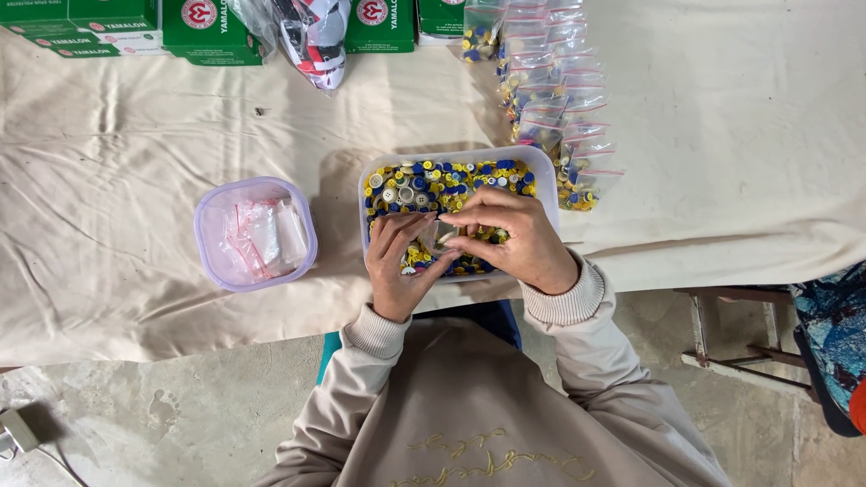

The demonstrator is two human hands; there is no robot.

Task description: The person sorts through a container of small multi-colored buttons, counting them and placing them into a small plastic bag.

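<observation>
Both hands at button tray, small clear bag held between them.

Left hand (400,263) and right hand (512,236) each pinch the small clear bag (439,238) with fingers closed on it, above the near edge of the white tray (543,171) of yellow, blue and white buttons (444,180). Lidded tub (255,234) of empty bags sits left; filled bags (559,99) lie beyond.

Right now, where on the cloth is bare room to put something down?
The cloth lies bare left of the purple-rimmed tub, up to the green boxes. Another bare patch lies right of the row of filled bags. It is crowded at the button tray, where the left hand and right hand hold a small clear bag.
</observation>
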